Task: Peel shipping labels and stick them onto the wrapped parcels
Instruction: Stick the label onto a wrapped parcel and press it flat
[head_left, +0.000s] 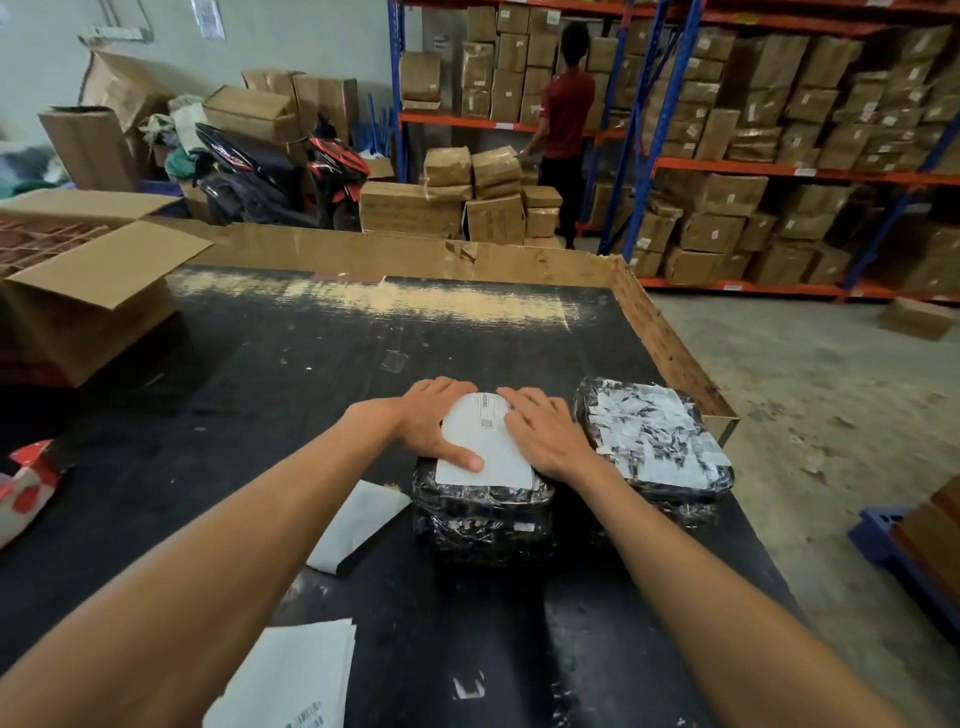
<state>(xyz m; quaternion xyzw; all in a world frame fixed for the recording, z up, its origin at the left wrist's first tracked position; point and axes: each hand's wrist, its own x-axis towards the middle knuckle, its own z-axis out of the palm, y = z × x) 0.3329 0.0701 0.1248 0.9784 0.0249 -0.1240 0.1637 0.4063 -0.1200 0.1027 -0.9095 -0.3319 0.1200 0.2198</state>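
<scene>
A black-wrapped parcel (483, 512) stands on the black table (260, 364) in front of me. A white shipping label (485, 441) lies on its top. My left hand (434, 421) lies flat on the label's left side, thumb stretched across the paper. My right hand (545, 431) presses flat on the label's right side. A second black-wrapped parcel (654, 447) with torn white paper on top stands just to the right. A white backing sheet (358, 525) lies left of the first parcel. A stack of label sheets (291, 680) lies at the near edge.
An open cardboard box (88, 296) stands at the table's left. A red and white packet (26, 483) lies at the far left edge. A cardboard wall (415, 254) lines the table's back. A person in a red shirt (566, 114) stands at the shelves of boxes (779, 130).
</scene>
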